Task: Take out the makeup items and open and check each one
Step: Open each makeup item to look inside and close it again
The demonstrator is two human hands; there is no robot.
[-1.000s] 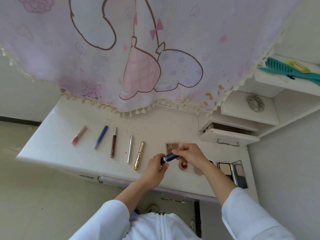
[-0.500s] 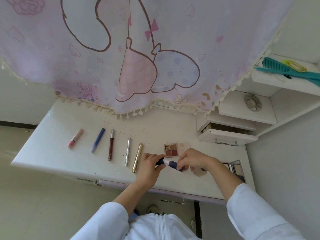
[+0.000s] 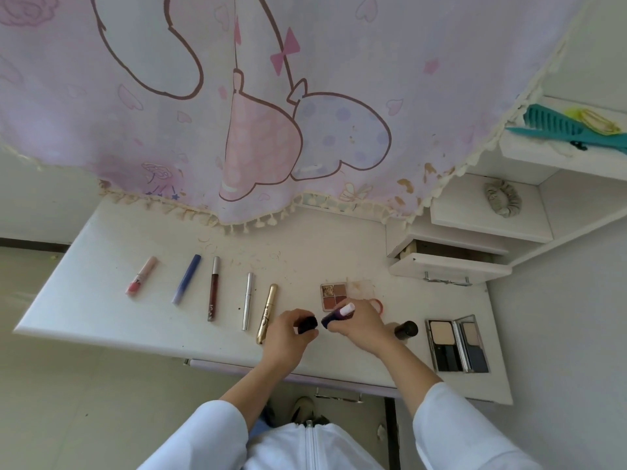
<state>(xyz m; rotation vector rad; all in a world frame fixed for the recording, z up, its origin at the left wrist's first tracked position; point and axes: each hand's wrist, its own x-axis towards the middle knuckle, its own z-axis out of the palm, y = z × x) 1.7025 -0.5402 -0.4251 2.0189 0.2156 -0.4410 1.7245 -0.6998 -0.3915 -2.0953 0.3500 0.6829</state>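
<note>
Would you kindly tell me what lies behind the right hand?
A red rim peeks out behind the right hand; the hand covers the rest, so I cannot identify it.

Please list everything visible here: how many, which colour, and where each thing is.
pink tube: one, pink, left end of row on white table.
blue tube: one, blue, second.
dark red tube: one, silver cap, third.
silver tube: one, silver, fourth.
gold tube: one, gold, right end.
eyeshadow palette: one, brown-red pans, table centre.
compact: one, open, beige and dark pans, table's right.
black round item: one, black, left of compact.
cloth: one, pink with cartoon, hanging above.
comb: one, teal, top shelf.
scrunchie: one, grey, lower shelf.
drawer: one, white, partly open, under shelves.
stick: one, dark blue, pale end, above table.
cap: one, dark, beside stick.
left hand: grips cap.
right hand: grips stick.
sleeves: two, white.
</note>
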